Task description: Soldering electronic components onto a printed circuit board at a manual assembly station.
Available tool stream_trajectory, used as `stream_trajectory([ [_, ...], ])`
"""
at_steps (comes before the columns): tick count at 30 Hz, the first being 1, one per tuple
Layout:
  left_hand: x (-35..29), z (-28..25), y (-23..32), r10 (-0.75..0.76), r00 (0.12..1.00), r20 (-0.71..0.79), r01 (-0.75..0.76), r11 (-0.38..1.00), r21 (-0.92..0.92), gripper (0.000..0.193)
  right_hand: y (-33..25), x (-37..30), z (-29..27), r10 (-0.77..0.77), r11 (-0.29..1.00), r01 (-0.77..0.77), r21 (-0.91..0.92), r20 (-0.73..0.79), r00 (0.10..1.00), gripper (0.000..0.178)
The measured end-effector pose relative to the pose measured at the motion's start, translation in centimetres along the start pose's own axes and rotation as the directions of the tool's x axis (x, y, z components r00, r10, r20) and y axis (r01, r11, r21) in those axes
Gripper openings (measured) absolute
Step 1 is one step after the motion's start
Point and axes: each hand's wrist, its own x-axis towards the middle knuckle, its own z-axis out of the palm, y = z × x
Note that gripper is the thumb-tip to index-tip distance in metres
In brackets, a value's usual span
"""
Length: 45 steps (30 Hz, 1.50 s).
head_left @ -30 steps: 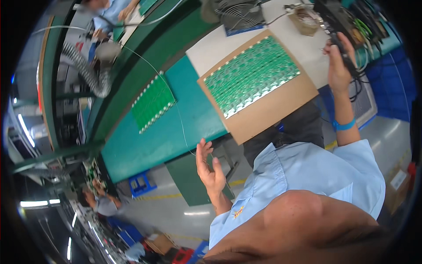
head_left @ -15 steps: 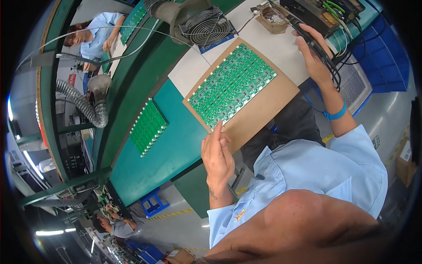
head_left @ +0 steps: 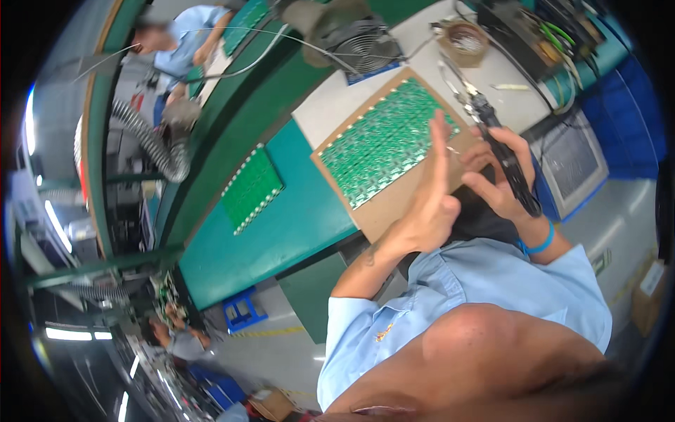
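Note:
My left hand (head_left: 430,207) is open, its fingers stretched out flat and held together, over the near right edge of a large green circuit board panel (head_left: 383,144). I cannot tell whether it touches the panel. The panel lies on a brown board (head_left: 385,216) at the bench edge. Right of it, my right hand (head_left: 500,184) holds what looks like a soldering iron (head_left: 508,158), black with a metal front end pointing away from me. Its fingers are partly curled, and the tool lies across them. Blur hides the fine detail of both.
A green stack of boards (head_left: 253,190) lies on the teal bench mat (head_left: 309,204) to the left. Behind the panel stands a fan (head_left: 362,53). A brown container (head_left: 465,42), black equipment (head_left: 524,32) with cables and a blue bin (head_left: 633,105) are at right. A co-worker (head_left: 186,42) sits opposite.
My left hand has moved right, from the panel's near left corner to its right side. My right hand has come nearer with the tool, whose front end now shows. The view has shifted slightly.

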Motion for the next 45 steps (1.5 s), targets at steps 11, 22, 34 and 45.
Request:
stream_trajectory([
  [11,-1.0,-0.1,0.0,0.016,0.997,0.071,-0.026,0.990,0.140,0.103,0.7,0.3,-0.8,0.058,0.990,-0.065,-0.122,-0.063,0.996,0.059],
  [22,-2.3,-0.3,-0.3,0.048,0.998,0.041,-0.053,0.989,0.141,0.098,1.1,0.6,-0.4,0.043,0.990,-0.047,-0.131,-0.029,0.999,0.061],
  [34,-3.9,-1.3,-0.7,0.028,0.999,-0.046,-0.021,0.989,0.147,0.098,0.5,0.5,-0.2,0.050,0.993,-0.045,-0.107,0.037,0.998,0.068],
  [45,-4.3,-1.6,-0.7,0.029,0.996,-0.087,-0.016,0.990,0.144,0.097,0.8,0.4,-0.4,0.071,0.997,-0.070,-0.033,0.026,0.997,0.067],
])
